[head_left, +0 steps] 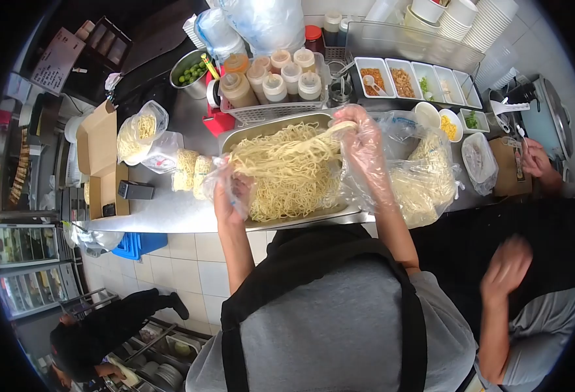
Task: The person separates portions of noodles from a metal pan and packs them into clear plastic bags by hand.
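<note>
A metal tray (332, 214) on the counter holds a heap of yellow noodles (294, 189). My right hand (364, 145), in a clear plastic glove, is closed round one end of a bundle of noodles above the tray's right side. The strands stretch across to my left hand (230, 191), also gloved, which grips their other end at the tray's left edge. Its fingertips are partly hidden by the noodles and loose plastic. Right of the tray lies a clear plastic bag of noodles (421, 186), close to my right forearm.
Behind the tray, several squeeze bottles (274, 85) stand in a grey basket (261, 114). A topping rack (413, 80) sits at the back right. To the left are packed noodle portions (184, 171) and an open cardboard box (98, 157). A co-worker's hand (508, 264) is at my right.
</note>
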